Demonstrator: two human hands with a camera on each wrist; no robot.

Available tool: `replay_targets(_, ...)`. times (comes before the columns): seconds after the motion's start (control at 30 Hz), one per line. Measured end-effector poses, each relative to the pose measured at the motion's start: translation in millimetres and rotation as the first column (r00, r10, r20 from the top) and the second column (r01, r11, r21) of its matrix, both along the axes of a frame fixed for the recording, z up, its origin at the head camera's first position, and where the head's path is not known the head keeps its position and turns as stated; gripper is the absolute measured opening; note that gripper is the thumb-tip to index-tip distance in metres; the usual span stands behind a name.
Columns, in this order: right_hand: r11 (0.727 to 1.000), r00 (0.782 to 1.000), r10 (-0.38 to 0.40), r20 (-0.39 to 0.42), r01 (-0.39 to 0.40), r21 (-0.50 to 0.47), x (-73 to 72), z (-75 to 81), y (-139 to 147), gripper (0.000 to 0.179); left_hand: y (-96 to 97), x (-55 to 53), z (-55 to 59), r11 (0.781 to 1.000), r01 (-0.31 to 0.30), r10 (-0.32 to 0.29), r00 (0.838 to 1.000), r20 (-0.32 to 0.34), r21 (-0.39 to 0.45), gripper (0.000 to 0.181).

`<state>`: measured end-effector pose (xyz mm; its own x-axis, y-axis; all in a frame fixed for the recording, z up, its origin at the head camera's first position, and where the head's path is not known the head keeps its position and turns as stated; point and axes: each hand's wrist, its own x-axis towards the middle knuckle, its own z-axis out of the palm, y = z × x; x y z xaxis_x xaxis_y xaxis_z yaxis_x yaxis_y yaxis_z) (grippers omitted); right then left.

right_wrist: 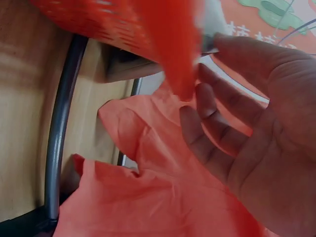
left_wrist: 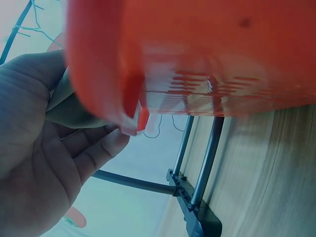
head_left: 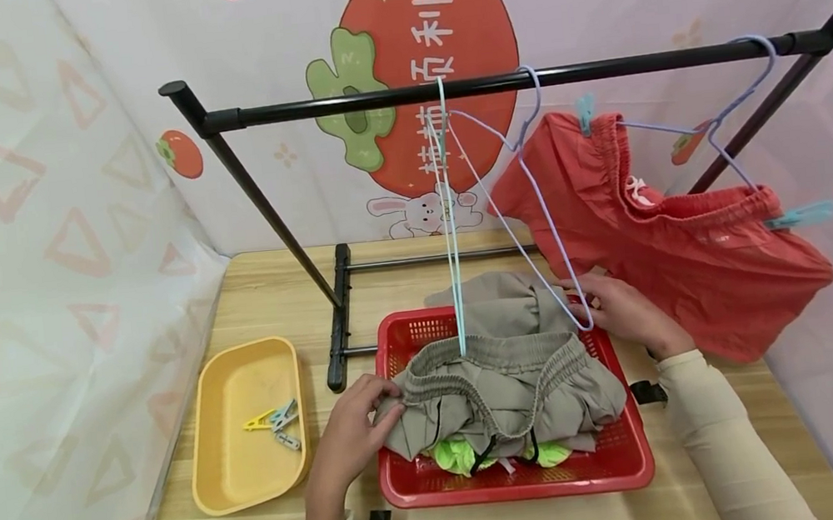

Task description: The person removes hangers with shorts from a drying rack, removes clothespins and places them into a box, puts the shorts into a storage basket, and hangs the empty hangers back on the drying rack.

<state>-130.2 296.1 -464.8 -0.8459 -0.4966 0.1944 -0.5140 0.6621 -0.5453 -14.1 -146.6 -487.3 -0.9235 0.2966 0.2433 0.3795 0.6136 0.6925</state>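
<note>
Grey shorts (head_left: pixel 504 385) with an elastic waistband and black drawstrings lie spread over a red plastic basket (head_left: pixel 521 488). My left hand (head_left: pixel 357 425) pinches their left edge between thumb and fingers; in the left wrist view the grey cloth (left_wrist: pixel 74 108) shows between them beside the basket rim. At the basket's back right corner, my right hand (head_left: pixel 621 311) pinches the grey cloth at its thumb and forefinger, the other fingers loosely bent. A light blue hanger (head_left: pixel 451 231) and a purple hanger (head_left: pixel 543 206) hang from the rod just above the shorts.
Red shorts (head_left: pixel 678 243) hang at the right, clipped to another purple hanger (head_left: pixel 733 108) on the black rack (head_left: pixel 371 99). A yellow tray (head_left: pixel 232 453) with several clothespins (head_left: pixel 281 415) stands at the left. Bright green cloth (head_left: pixel 454 456) shows under the grey shorts.
</note>
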Motion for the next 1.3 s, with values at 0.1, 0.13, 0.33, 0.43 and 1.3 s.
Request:
replay_targets(0.1,1.0,1.0,-0.021,-0.013,0.021,-0.01,-0.5,-3.1,-3,0.038,0.7,-1.3,1.0,1.0,0.014,-0.014,1.0,0.001,-0.008,0.019)
replay_targets(0.13,0.999,0.999,-0.03,-0.021,0.029,-0.013,-0.6,-4.4,-3,0.036,1.0,-1.9,1.5,1.0,0.019,-0.019,1.0,0.005,-0.012,0.021)
replay_targets(0.33,0.997,0.995,-0.075,-0.071,0.073,-0.032,1.9,-10.3,-5,0.022,2.4,-4.6,4.4,0.998,0.055,-0.053,0.996,0.069,-0.026,0.037)
replay_targets(0.43,0.996,0.994,-0.081,-0.08,0.077,-0.051,4.4,-11.0,-5,0.022,2.6,-4.8,4.8,0.998,0.06,-0.058,0.994,0.089,-0.021,0.037)
replay_targets(1.3,0.935,0.918,0.332,0.218,-0.29,-0.205,73.0,24.1,-10,0.022,4.8,0.3,18.1,0.977,0.209,-0.209,0.914,0.347,0.04,0.038)
